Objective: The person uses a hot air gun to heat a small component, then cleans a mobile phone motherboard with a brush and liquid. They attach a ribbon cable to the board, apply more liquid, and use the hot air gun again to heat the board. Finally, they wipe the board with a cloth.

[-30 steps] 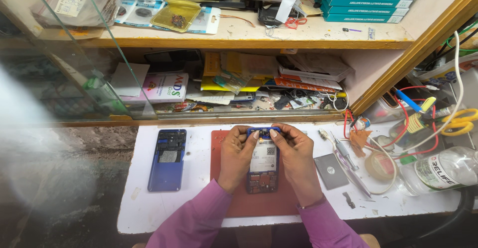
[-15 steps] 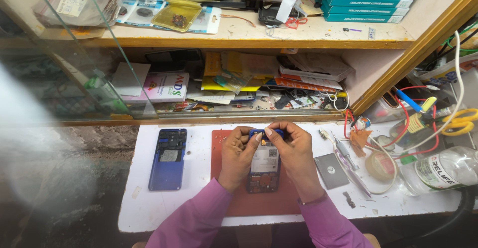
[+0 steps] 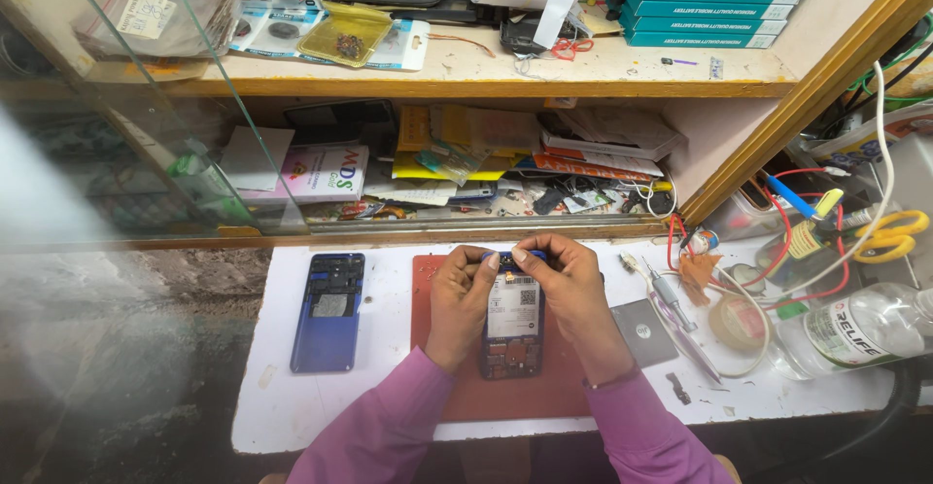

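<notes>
Opened smartphone [image 3: 512,327], back removed, lies face down on the red-brown work mat [image 3: 544,397] at the middle of the white desk [image 3: 389,416]. White-labelled battery fills its upper half; bare circuit board shows at the lower end.

Step in hand, as judged: working the top edge of the phone, at 12 o'clock of the body, where a small blue part [image 3: 505,256] sits under the fingertips. Left hand [image 3: 459,301] pinches the top-left corner, thumb and forefinger closed on the blue part and the phone rim. Right hand [image 3: 573,294] pinches the top-right corner likewise, fingers closed on the same edge. Whether the part is being lifted or pressed in cannot be told.

Next move, as judged, calls for even pull or push from both corners, with the phone kept flat on the mat.

Outward: the blue back cover [image 3: 328,311] lies at 9 o'clock, well apart, inner side up. At 3 o'clock, just off the mat, a grey square plate [image 3: 641,331]; beyond it a screwdriver [image 3: 669,294], a roll of tape [image 3: 736,321] and a clear plastic bottle [image 3: 855,328] on its side. Yellow-handled scissors [image 3: 894,233] at 2 o'clock.

Against the frame a second ago: both hands sit at the same top edge, fingertips drawn slightly closer together; phone, cover and tools unmoved.
</notes>
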